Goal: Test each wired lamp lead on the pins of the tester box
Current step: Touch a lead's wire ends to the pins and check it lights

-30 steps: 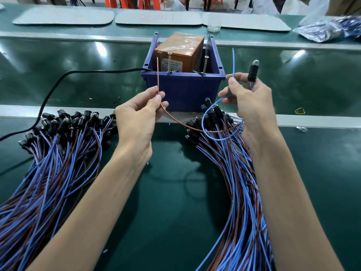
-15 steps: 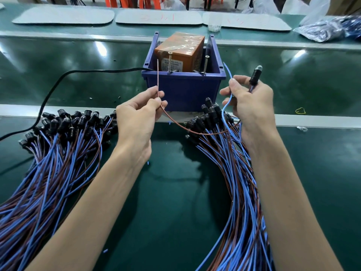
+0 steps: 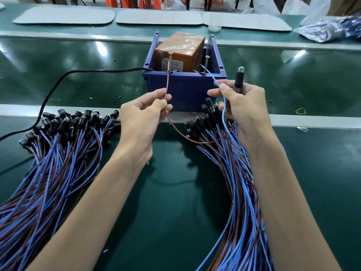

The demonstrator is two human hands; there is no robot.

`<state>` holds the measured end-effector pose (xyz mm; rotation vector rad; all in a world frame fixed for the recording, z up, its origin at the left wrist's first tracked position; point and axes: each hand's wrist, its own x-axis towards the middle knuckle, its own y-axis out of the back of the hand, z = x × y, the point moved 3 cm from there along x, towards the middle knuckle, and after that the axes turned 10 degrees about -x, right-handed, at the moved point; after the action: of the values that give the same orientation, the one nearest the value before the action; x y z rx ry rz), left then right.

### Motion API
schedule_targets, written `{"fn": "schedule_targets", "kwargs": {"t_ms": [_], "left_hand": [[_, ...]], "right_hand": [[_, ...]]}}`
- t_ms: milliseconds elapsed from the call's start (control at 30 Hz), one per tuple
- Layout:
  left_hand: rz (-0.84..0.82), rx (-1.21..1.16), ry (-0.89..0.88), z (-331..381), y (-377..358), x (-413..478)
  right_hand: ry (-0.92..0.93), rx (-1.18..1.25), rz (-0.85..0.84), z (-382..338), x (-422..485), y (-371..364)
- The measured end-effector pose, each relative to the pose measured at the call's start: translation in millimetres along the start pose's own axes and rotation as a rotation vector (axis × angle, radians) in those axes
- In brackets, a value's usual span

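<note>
your left hand [image 3: 144,112] pinches the brown wire [image 3: 167,83] between thumb and forefinger; it rises toward 12 o'clock to the left screw pin [image 3: 169,62]. your right hand [image 3: 242,106] grips the black lamp holder [image 3: 239,79], bulb up, and pinches the blue wire [image 3: 214,79], which reaches toward 11 o'clock to the right screw pin [image 3: 206,64]. the orange tester box [image 3: 179,53] sits in the blue bin [image 3: 185,90], at 12 o'clock between both hands. tip contact: cannot tell.

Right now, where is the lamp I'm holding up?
In the head view, right of centre: the lamp sticks up from the right hand, just beside the blue bin's right front corner.
</note>
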<state>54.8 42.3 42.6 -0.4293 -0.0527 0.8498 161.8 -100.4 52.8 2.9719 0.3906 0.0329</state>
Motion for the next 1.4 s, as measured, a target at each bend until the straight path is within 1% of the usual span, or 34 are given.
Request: {"fn": "schedule_targets", "kwargs": {"t_ms": [333, 700, 1100, 1267, 1400], "left_hand": [[-0.061, 0.102, -0.042, 2.9, -6.6, -7.9], [-0.073, 0.098, -0.047, 4.1, -8.9, -11.1], [-0.080, 0.091, -0.049, 3.9, -9.2, -11.1], [-0.073, 0.084, -0.054, 3.7, -9.5, -10.3], [-0.074, 0.087, -0.054, 2.6, -9.7, -10.4]], "right_hand": [[0.005, 0.065, 0.014, -2.0, 2.7, 6.3], [-0.001, 0.161, -0.012, -6.9, 1.4, 6.5], [0.019, 0.190, -0.064, -8.0, 3.5, 7.2], [0.028, 0.236, -0.045, -8.1, 4.0, 6.2], [0.033, 0.221, -0.051, -8.3, 4.2, 7.1]]}}
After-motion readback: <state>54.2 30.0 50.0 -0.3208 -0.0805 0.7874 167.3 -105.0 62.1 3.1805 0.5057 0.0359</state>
